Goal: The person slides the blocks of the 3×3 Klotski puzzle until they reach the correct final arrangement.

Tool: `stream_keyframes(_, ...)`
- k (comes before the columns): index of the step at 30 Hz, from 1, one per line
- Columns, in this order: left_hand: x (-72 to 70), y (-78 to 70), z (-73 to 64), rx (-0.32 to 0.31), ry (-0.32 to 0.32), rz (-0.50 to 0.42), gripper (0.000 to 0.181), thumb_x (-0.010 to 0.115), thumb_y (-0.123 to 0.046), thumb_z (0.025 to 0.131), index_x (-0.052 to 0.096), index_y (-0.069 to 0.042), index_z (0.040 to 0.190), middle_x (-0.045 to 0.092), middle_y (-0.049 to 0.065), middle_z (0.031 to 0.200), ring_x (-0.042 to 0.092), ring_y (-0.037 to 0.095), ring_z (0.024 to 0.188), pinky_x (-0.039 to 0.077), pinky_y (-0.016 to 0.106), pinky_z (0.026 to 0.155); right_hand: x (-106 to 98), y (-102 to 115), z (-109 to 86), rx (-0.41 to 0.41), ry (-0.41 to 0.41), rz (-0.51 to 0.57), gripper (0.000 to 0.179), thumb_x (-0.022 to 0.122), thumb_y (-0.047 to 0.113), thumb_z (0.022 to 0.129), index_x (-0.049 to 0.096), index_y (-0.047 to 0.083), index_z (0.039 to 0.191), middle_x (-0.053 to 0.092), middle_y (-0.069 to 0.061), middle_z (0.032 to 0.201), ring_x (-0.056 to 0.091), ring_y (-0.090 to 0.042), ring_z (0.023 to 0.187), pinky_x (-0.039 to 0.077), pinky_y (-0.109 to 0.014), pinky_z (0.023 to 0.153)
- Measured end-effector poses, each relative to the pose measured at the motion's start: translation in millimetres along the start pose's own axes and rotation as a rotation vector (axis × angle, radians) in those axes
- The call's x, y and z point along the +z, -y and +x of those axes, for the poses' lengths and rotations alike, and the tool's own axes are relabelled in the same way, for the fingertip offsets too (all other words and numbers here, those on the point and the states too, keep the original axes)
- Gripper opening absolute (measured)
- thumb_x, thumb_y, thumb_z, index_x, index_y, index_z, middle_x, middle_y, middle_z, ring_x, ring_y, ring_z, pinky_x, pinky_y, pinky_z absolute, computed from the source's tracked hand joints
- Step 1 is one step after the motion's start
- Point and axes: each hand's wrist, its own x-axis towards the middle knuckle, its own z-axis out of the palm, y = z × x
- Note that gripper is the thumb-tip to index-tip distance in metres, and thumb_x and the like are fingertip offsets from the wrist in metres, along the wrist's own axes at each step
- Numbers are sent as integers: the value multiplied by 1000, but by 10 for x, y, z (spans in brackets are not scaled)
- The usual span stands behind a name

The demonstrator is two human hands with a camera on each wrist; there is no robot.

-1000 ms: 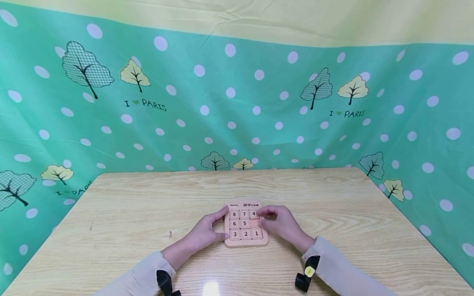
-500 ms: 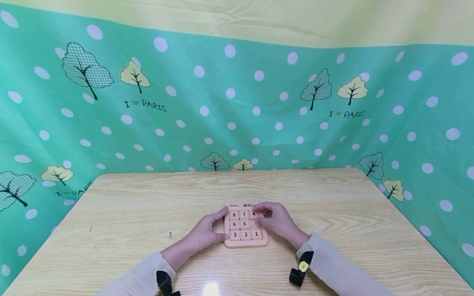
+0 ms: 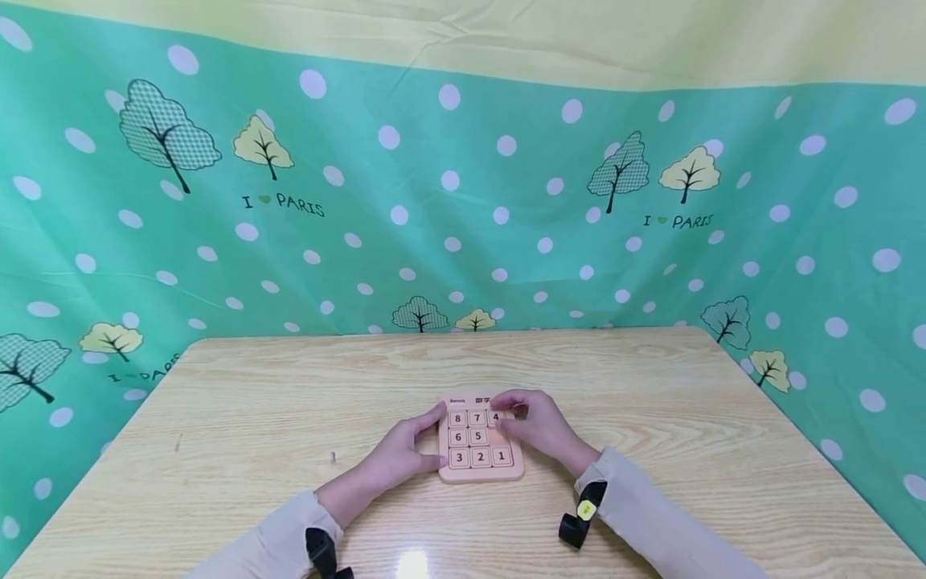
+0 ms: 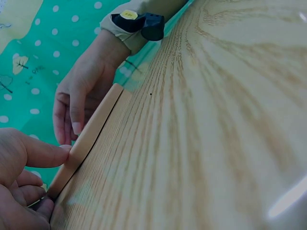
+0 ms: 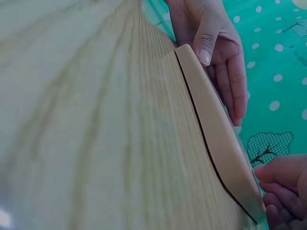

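A number sliding puzzle (image 3: 481, 476) lies flat on the wooden table. Its tiles read 8, 7, 4 across the top, 6 and 5 in the middle, and 3, 2, 1 below; the middle row's right slot has no tile. My left hand (image 3: 403, 450) holds the puzzle's left edge, thumb near the lower corner and index finger near the upper one. With thumb and index finger, my right hand (image 3: 544, 425) pinches the number 4 tile (image 3: 495, 416) and partly covers it. Both wrist views show the puzzle's side (image 4: 86, 139) between the hands.
The wooden table (image 3: 239, 402) extends around the puzzle. A tiny object (image 3: 333, 457) lies left of it. Behind the table hangs a green dotted cloth (image 3: 448, 217) with printed trees. A black wrist camera (image 3: 575, 529) sits at the right sleeve.
My right hand has shifted left and slightly away, from the 4 tile's right side to over it. The left hand and puzzle stay in place, and the tile order is unchanged.
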Motion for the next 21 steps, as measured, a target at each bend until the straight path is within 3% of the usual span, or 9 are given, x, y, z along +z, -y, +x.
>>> stream_keyframes(21, 1, -11, -6, -6, 1, -1, 80, 74, -6, 77, 32, 0, 144, 30, 14, 151, 27, 31, 139, 17, 45, 115, 30, 84, -21, -17, -21, -19, 24, 71, 1, 77, 70, 6, 100, 70, -2, 96, 60, -15, 86, 51, -26, 78)
